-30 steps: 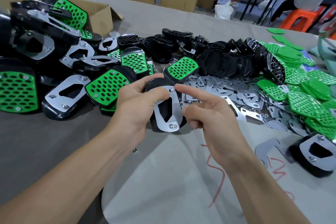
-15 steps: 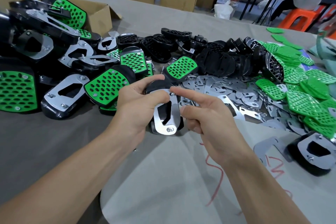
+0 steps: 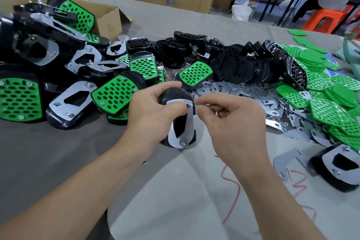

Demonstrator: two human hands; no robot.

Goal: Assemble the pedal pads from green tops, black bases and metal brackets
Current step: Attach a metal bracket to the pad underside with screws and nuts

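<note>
My left hand (image 3: 150, 111) grips a pedal pad (image 3: 180, 122) with its back up, above the table. The pad's black base carries a metal bracket (image 3: 187, 121) with a nut at its near end. The thumb and forefinger of my right hand (image 3: 229, 121) are pinched together at the stud on the bracket's far right corner; whatever small part they hold is hidden. Loose green tops (image 3: 327, 103) are heaped at the right, black bases (image 3: 233, 64) lie in the middle behind, and loose brackets (image 3: 233, 91) are spread between them.
Finished pedal pads (image 3: 115, 93) pile up at the left beside an open cardboard box (image 3: 109, 17). Another pad with its bracket up (image 3: 339, 163) and a loose bracket (image 3: 288, 161) lie at the right. Cartons stand behind the table. A person sits far right by an orange stool (image 3: 327, 19).
My left hand has tilted the pad more upright. My right forefinger, earlier stretched over the bracket, has curled back into a pinch with the thumb at the bracket's far corner.
</note>
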